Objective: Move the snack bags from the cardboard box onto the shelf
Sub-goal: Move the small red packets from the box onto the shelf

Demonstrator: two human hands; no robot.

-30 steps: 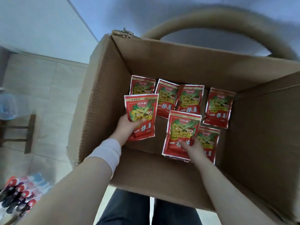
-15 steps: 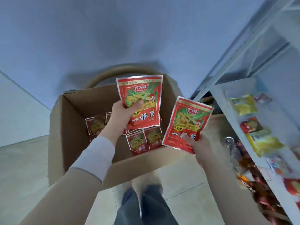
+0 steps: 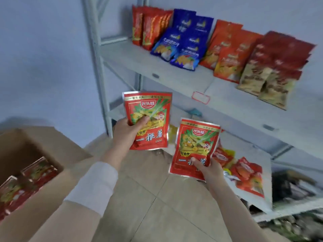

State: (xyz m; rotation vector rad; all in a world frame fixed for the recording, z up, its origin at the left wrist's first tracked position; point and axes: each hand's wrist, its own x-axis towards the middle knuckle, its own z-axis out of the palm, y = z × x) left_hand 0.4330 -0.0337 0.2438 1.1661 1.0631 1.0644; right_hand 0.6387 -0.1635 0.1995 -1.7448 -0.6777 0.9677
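My left hand (image 3: 125, 132) grips a red snack bag (image 3: 150, 112) upright by its lower left side, thumb on its front. My right hand (image 3: 208, 170) holds a second red snack bag (image 3: 194, 145) by its bottom edge, slightly lower and to the right. Both bags hang in the air in front of the white metal shelf (image 3: 176, 79). The open cardboard box (image 3: 52, 145) sits at the lower left with several more red snack bags (image 3: 36, 172) lying inside it.
The upper shelf board carries rows of red, blue and brown snack bags (image 3: 185, 42). A lower board (image 3: 265, 173) holds red and yellow packets. A white upright post (image 3: 97, 67) stands at the shelf's left end. Beige floor tiles (image 3: 157, 206) lie below my arms.
Both hands lifted their bags out of the box. My view swung right and up from the box to the shelf, and the box now lies at the lower left.
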